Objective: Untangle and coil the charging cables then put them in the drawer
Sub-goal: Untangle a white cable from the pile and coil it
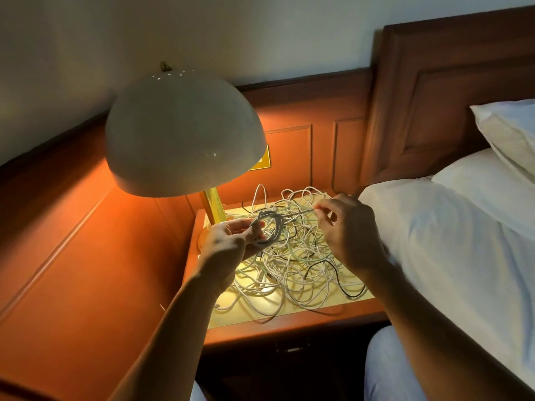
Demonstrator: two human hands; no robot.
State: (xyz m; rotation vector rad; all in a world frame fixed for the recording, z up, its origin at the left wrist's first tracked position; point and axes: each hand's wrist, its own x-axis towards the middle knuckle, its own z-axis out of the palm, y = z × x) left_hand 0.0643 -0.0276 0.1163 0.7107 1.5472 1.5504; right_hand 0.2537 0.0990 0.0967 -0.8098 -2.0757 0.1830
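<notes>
A small coil (278,228) of white cable is gripped by the left hand (228,241) above the counter (304,322). Its free end is pinched by the right hand (350,233) at 3 o'clock of the coil. The tangled cables (298,264) are spread on the counter beneath, with the lamp (185,134) at 10 o'clock.

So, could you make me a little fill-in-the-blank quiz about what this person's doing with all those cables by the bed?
1. The left hand holds a white charging cable wound into a small ___.
2. The right hand pinches that cable's loose stretch above a tangled pile of white, pale green and ___ cables.
3. The pile lies on a wooden nightstand lit by a ___ with a cream dome shade.
Missing words: coil; black; lamp.
</notes>
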